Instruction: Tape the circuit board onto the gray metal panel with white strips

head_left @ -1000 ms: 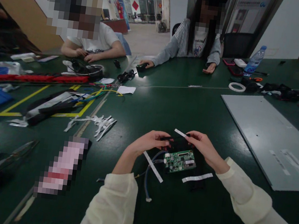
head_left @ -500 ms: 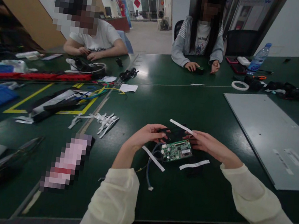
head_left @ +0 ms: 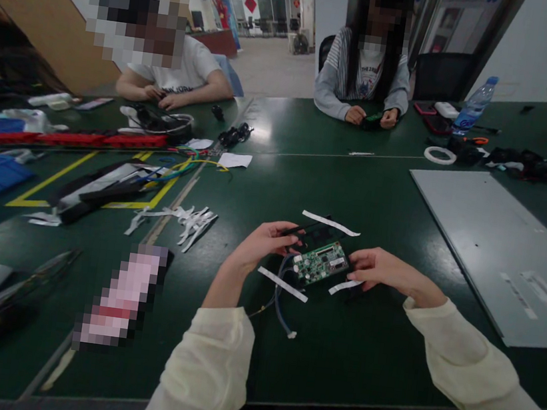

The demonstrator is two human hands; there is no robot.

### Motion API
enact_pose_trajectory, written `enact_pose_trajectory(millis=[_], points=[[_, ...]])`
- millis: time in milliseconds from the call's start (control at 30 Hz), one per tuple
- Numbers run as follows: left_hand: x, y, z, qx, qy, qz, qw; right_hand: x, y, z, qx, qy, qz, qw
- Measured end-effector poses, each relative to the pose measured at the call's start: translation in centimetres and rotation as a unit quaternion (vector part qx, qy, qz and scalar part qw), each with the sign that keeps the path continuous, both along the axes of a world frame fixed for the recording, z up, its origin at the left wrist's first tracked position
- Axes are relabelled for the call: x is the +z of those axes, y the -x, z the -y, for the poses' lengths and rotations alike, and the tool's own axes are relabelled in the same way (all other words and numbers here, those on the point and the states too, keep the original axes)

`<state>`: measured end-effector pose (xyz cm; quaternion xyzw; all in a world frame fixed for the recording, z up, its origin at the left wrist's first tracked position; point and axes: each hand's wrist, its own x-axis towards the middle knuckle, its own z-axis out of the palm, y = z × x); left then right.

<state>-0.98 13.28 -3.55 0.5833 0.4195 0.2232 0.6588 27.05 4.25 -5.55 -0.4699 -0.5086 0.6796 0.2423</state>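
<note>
A small green circuit board (head_left: pixel 320 263) sits on a black flat part (head_left: pixel 317 234) on the dark green table (head_left: pixel 325 346). My left hand (head_left: pixel 260 247) pinches the black part's left edge, fingers closed on it. My right hand (head_left: pixel 380 269) curls at the board's right end, fingertips by a white tape strip (head_left: pixel 345 286). Two more white strips stick out: one above the black part (head_left: pixel 330 222), one at the lower left (head_left: pixel 282 284). A blue cable (head_left: pixel 282 314) with a white plug trails from the board toward me.
A large grey metal panel (head_left: pixel 495 241) lies to the right. Loose white tape scraps (head_left: pixel 185 220) and black parts with coloured wires (head_left: pixel 114 187) lie to the left. Two other people sit across the table, hands on small parts. A water bottle (head_left: pixel 473 105) and tape roll (head_left: pixel 440 156) stand far right.
My right hand has dropped from the top white strip down to the board's right end. The board and black part have turned slightly; the top strip now lies free.
</note>
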Motion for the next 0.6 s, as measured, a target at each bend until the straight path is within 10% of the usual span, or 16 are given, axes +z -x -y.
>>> enact_pose_trajectory(millis=[200,367,467,600], points=[[0.1,0.0,0.0,0.016,0.028,0.002,0.999,-0.6,-0.3,-0.2,0.002,-0.035,0.0,0.999],[0.1,-0.1,0.1,0.038,0.041,0.015,0.998,-0.7,-3.5,-1.3,-0.197,-0.165,0.102,0.961],[0.1,0.0,0.0,0.046,0.041,0.022,0.998,-1.8,-6.9,-1.6,-0.335,-0.298,0.385,0.807],[0.0,0.1,-0.1,0.045,0.038,0.022,0.998,-4.5,-11.6,-0.9,-0.414,-0.264,0.62,0.612]])
